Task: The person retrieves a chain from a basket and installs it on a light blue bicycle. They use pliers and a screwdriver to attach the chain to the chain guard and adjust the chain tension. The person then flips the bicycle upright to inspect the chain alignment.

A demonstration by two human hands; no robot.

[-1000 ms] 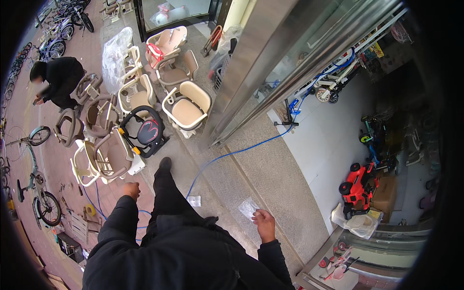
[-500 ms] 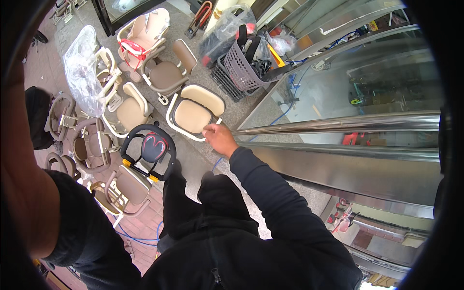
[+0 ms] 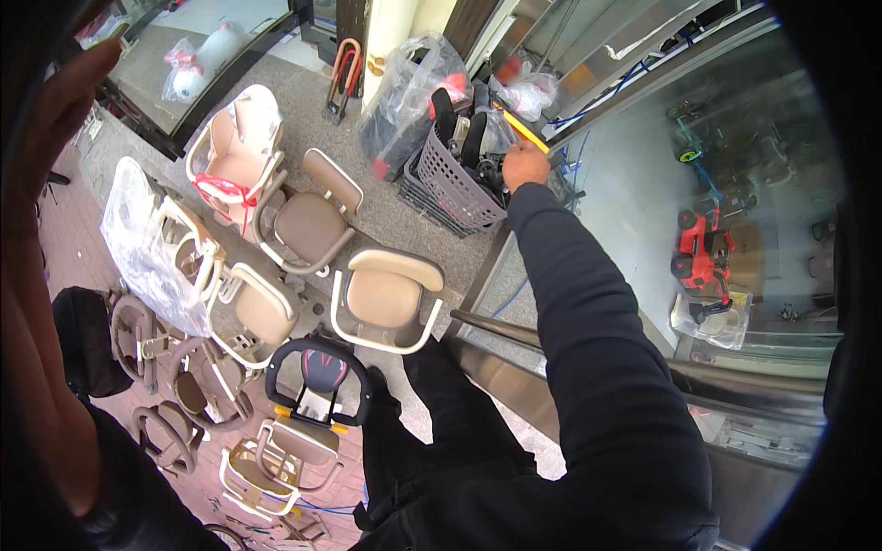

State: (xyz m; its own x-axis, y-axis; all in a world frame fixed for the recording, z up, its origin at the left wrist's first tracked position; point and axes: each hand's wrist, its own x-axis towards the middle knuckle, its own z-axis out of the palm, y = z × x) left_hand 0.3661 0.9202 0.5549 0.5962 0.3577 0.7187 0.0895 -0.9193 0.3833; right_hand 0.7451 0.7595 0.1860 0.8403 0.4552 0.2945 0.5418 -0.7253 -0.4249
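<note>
My right hand is stretched out over the near right rim of a grey plastic basket, its fingers curled downward beside a yellow bar. What lies in the fingers is hidden. Black straps and dark parts fill the basket. At the left edge my left hand is raised close to the camera, dim and cut off by the dark rim, so its grip does not show. Nearest below the basket stands a cream child seat with a white frame, untouched.
Several child seats spread to the left, among them a brown one and a black one with yellow clips. Clear plastic drapes over one. A metal rail and glass front run along the right. Plastic bags stand behind the basket.
My right hand has left the edge of the cream seat and reached forward to the basket. The view has shifted, and my left fingers now show at the upper left.
</note>
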